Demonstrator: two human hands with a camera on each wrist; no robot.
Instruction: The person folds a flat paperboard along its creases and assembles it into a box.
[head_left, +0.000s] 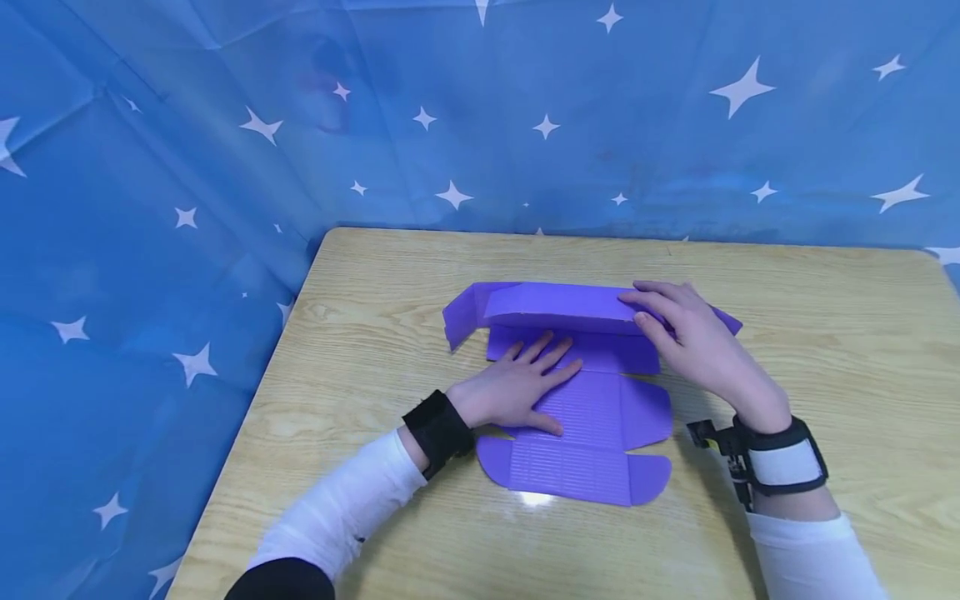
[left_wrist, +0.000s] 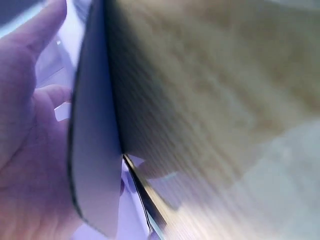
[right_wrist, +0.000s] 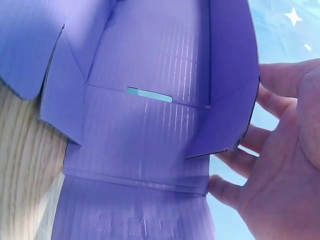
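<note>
A purple cardboard box, unfolded, lies on the table with its far panel raised and bent over toward me. My left hand rests on the ribbed middle with its fingers spread. In the left wrist view a cardboard flap stands upright between the camera and part of that hand. At the right end of the raised panel, my right hand touches it with fingers and thumb extended. The right wrist view shows that hand outside the side wall, its fingers partly hidden behind the cardboard.
Beneath the box is a light wood-grain table. A blue curtain with white stars hangs behind it and along the left. Rounded side flaps spread out near the box's front end, and a narrow slot crosses one crease.
</note>
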